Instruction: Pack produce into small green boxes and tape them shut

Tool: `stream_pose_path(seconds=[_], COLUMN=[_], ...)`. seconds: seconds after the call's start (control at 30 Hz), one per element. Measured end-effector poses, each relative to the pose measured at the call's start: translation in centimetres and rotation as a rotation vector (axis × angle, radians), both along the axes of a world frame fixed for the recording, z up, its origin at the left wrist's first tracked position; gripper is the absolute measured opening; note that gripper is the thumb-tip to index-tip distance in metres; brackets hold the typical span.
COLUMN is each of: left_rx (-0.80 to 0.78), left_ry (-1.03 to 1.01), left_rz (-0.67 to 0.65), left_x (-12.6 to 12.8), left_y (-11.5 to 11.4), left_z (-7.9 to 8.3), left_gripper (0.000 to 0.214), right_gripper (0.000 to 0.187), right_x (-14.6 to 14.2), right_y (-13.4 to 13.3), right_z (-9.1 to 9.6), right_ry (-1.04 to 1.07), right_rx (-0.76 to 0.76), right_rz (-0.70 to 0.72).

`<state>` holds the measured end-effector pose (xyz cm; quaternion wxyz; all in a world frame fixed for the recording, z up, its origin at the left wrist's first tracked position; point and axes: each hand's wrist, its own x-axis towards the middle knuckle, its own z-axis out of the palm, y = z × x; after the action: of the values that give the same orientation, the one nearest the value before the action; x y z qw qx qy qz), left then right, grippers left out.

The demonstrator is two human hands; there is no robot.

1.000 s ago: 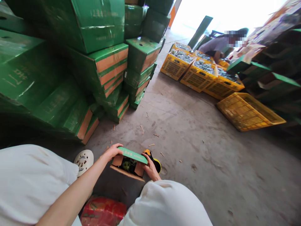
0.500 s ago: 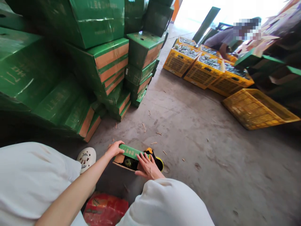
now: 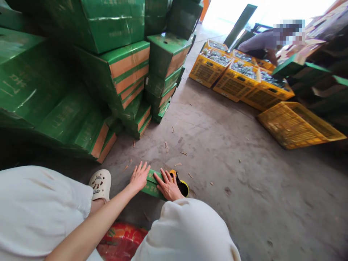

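A green cardboard box (image 3: 152, 188) sits on the floor between my feet, its two top flaps folded down so that their edges meet along the middle. My left hand (image 3: 140, 177) lies on the left end of the flaps with fingers spread. On the right end, my right hand (image 3: 169, 186) presses down, fingers apart. What is inside the box is hidden under the flaps. Just right of my right hand stands a tape dispenser (image 3: 182, 185), yellow and black, partly covered by that hand.
Stacks of green boxes (image 3: 130, 72) rise at the left. Yellow crates (image 3: 233, 85) of packed goods stand at the back right, where another person (image 3: 258, 45) leans over. A tipped yellow crate (image 3: 299, 127) lies nearer. Below me is a red printed thing (image 3: 122, 239).
The near flap has come down over the opening that showed a round green item inside. My left hand has moved from the box's far left corner onto its top.
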<state>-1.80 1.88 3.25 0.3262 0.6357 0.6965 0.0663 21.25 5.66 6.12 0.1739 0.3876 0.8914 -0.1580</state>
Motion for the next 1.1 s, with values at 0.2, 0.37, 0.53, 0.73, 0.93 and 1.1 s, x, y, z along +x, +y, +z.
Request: stream_pose_path(seconds=[0.2,0.37,0.53,0.73,0.93,1.1], left_rx=[0.194,0.27,0.367,0.415,0.416,0.372], left_ry=[0.152,0.282,0.343,0.352,0.306,0.29], left_rz=[-0.215,-0.296,-0.36,-0.403,-0.376,-0.335], left_x=[1.8,1.6,1.6,1.5,2.1,2.6], left_y=[-3.3,-3.8,-4.0,-4.5,-4.9,-4.9], left_z=[-1.5,-2.8,-4.1,-4.4,-5.0,-5.6], left_gripper=[0.109,0.144,0.142,0.137,0.141,0.142], right_gripper=[0.084,0.11,0.125,0.103,0.076,0.061], right_x=[0.9,1.9,2.7,3.1,7.8,8.9], right_y=[-0.5,-0.3,-0.2,-0.5,-0.8,-1.6], right_z=[-1.0,-2.9,-4.4,-5.3,-8.0,-8.1], right_ry=[0.064,0.152,0.277,0.401,0.45,0.007], right_rx=[0.041,0.092,0.167,0.214,0.395,-0.025], right_rz=[0.05,0.128,0.179,0.147,-0.687,-0.779])
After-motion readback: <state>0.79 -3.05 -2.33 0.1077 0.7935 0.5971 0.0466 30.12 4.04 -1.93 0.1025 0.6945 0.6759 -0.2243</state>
